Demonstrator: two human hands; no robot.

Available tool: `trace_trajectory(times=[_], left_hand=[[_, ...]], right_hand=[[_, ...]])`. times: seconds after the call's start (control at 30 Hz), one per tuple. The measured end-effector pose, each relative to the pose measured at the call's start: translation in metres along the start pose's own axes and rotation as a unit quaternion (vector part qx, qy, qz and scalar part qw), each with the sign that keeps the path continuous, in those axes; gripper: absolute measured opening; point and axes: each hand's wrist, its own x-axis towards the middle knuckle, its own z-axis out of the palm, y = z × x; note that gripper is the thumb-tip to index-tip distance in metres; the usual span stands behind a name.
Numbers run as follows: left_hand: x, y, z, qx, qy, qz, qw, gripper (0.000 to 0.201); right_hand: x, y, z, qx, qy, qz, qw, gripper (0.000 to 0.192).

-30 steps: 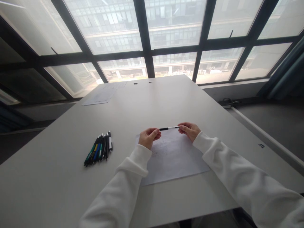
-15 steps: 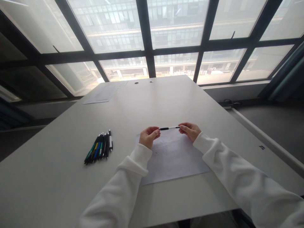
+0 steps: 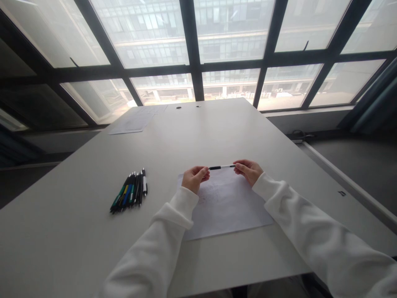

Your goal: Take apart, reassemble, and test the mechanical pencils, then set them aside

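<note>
Barely shifted since half a second ago: same pose, with only a slight drift of the whole view. Held level above the surface, a slim black-and-white pen (image 3: 221,167), caught at both ends. Pinched at its dark left end by the fingertips of the left hand (image 3: 194,178), fingers curled in and pressed together around the tip. Gripped at its pale right end by the right hand (image 3: 249,170), fingers likewise closed on the barrel. Spanning the gap between the two hands, roughly parallel to the near edge.

Directly beneath, a white sheet of paper (image 3: 226,207) with faint scribbles, lying flat on the pale grey surface (image 3: 217,132). Off to the left and well apart, a tight row of black, green, blue and yellow pens (image 3: 129,192), side by side. At the far left corner, more loose white sheets (image 3: 136,121). Beyond the far edge, dark-framed windows (image 3: 192,41). Nothing between the hands and the held pen.

Thin, straight, black grip section at the left, white barrel toward the right; finer detail too small to tell.
</note>
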Motion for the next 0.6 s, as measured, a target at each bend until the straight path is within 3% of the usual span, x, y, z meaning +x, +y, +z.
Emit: trace_trajectory(times=[0.6], left_hand=[[0.0014,-0.0023,-0.0015,-0.012,-0.010,0.007,1.000,0.032]], right_hand=[[0.0010,0.0005,-0.0004,-0.005,0.003,0.001,1.000,0.032]])
